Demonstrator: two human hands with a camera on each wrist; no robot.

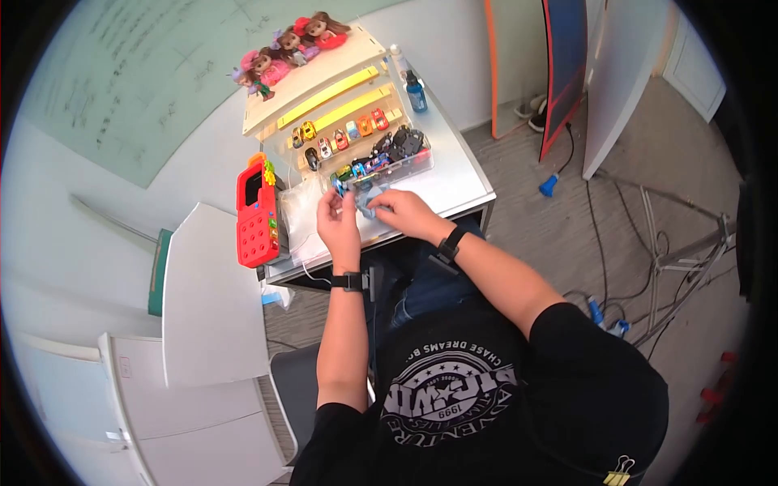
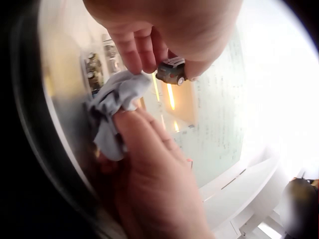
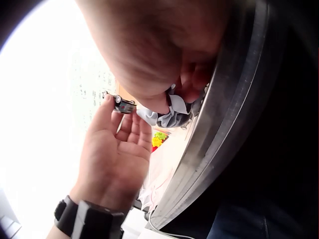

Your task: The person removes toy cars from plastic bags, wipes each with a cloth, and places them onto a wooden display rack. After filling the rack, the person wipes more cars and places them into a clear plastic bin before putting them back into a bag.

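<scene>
My left hand (image 1: 339, 225) pinches a small dark toy car (image 2: 171, 72) between thumb and fingertips, above the table's near edge. In the right wrist view the same toy car (image 3: 123, 105) shows its wheels past the thumb. My right hand (image 1: 409, 214) grips a crumpled grey-blue cloth (image 2: 110, 107), bunched in its fingers close beside the car. From the right wrist, the cloth (image 3: 174, 117) hangs out beneath the thumb. Just beyond both hands, a clear plastic bin (image 1: 421, 166) holds several toy vehicles and dark parts.
Several toy cars (image 1: 341, 140) stand in rows behind the bin, below a wooden stand (image 1: 356, 49) with dolls (image 1: 322, 32) on top. A red toy case (image 1: 258, 239) stands at the left of the white table (image 1: 458, 154). Bottles (image 1: 416, 93) stand at the back right.
</scene>
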